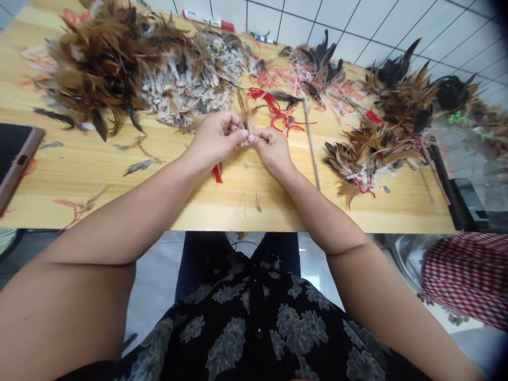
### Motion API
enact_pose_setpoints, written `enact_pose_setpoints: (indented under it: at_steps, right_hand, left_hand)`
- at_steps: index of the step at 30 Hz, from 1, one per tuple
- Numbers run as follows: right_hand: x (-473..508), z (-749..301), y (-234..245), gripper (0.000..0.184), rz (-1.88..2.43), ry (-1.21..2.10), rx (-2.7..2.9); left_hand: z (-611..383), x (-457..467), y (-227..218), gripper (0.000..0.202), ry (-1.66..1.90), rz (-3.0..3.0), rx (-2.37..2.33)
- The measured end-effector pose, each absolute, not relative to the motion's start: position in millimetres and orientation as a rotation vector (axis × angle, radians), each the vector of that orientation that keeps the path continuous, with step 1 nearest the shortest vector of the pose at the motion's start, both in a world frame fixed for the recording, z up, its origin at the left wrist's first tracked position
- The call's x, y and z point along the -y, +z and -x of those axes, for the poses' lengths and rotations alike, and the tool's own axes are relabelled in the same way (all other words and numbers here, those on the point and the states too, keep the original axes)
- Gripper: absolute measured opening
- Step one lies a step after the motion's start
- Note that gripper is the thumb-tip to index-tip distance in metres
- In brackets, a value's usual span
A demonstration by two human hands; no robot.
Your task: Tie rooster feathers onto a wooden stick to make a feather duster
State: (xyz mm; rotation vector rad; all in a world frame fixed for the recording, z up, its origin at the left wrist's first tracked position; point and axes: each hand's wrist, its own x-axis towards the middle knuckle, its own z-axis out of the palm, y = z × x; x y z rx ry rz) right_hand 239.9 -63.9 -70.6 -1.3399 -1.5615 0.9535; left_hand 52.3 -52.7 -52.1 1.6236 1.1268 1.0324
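My left hand (217,136) and my right hand (271,147) meet over the middle of the wooden table (119,180), fingertips pinched together on a small bunch of brown feathers (245,110) that stands up between them. A red string end (216,173) hangs below my left hand. Loose red string (278,108) lies just beyond my hands.
A big heap of brown feathers (99,58) and grey-white feathers (190,84) fills the far left. Tied feather bundles (369,151) lie at right, dark feathers (321,58) behind. A thin stick (311,143) lies right of my hand. A phone (16,153) sits at the left edge, a marker (208,20) far back.
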Motion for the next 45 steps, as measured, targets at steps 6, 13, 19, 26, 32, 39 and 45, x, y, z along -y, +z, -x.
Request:
enact_pose_setpoints:
  at_steps: [6,13,19,26,32,39,45]
  right_hand:
    - [65.7,-241.7,-68.6,0.047,1.332,0.983,1.570]
    - [56.8,-243.3,-82.9,0.064,1.126,1.080,1.494]
    - [53.6,-246.1,-86.8,0.065,1.099,1.110,1.498]
    - [59.0,-244.2,-79.4,0.067,1.000,1.243,1.487]
    - [60.5,-245.2,-75.0,0.064,1.008,1.288,1.430]
    - [60.9,-245.1,-78.4,0.064,1.053,1.248,1.429]
    - [59.5,-244.7,-84.2,0.068,1.061,1.213,1.425]
  left_hand:
    - [-49.5,51.0,-52.6,0.025,1.016,-1.613,-1.124]
    - [-49.4,45.4,-55.3,0.028,1.110,-1.357,-0.850]
    - [-49.3,45.2,-56.7,0.041,1.070,-1.339,-0.723]
    - [-47.1,49.8,-48.6,0.042,1.025,-1.275,-0.748]
    - [-47.0,47.5,-39.3,0.035,1.049,-0.946,-0.701]
    - [-46.9,50.8,-34.6,0.035,0.998,-0.780,-0.768]
    - [-59.1,65.4,-18.7,0.038,0.971,-0.706,-0.832]
